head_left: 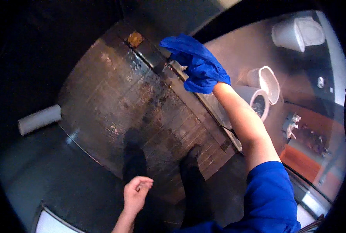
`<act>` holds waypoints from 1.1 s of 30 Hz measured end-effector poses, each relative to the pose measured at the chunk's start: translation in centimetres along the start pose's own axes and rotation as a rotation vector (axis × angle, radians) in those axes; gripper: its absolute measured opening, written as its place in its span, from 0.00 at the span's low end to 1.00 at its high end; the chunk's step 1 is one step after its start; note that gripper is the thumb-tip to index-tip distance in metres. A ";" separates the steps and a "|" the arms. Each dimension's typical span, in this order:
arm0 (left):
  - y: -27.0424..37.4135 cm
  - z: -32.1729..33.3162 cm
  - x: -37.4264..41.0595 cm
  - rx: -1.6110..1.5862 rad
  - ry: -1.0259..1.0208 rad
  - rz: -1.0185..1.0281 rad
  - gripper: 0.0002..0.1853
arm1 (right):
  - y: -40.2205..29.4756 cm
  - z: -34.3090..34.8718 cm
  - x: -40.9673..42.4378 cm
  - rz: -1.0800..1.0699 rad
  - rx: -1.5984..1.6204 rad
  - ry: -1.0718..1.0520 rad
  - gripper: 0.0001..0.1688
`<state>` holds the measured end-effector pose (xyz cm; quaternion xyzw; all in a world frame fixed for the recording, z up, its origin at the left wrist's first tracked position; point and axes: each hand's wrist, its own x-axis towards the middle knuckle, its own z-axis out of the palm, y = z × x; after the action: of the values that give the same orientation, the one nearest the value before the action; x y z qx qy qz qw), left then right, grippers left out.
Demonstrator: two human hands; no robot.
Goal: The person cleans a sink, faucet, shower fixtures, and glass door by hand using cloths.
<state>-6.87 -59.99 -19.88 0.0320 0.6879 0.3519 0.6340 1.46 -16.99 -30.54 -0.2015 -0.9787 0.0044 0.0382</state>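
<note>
My right hand is almost wholly covered by a crumpled blue cloth, which it holds at arm's length against or close to a glass panel with a metal bottom rail. Whether the cloth touches the glass cannot be told. Low in the view, my left hand hangs above the floor with its fingers curled and nothing visible in them. My legs and feet stand on a wet-looking, brown tiled floor.
Beyond the glass are a toilet, a white bin, a grey cylindrical container and a reddish-brown cabinet. A light cylinder juts out at left. A square brownish piece lies at the floor's far edge.
</note>
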 end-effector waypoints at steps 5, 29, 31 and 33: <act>-6.6 4.5 2.9 -0.056 -0.079 -0.020 0.05 | 0.0 9.4 -13.9 0.127 0.618 -0.180 0.35; 4.5 10.2 -9.2 -0.120 -0.009 0.166 0.06 | -1.7 -40.2 -26.8 0.783 -0.809 -0.254 0.30; 2.4 10.3 -9.0 -0.147 0.068 0.096 0.05 | -1.0 -30.6 -22.9 0.596 -0.489 -0.124 0.23; -1.4 10.1 -7.9 -0.137 0.058 0.064 0.06 | 0.8 -20.4 -20.6 0.362 -0.151 0.063 0.13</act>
<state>4.25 -60.45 -13.39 0.0003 0.6789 0.4189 0.6030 22.25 -24.49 -11.74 -0.3767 -0.9223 -0.0684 0.0522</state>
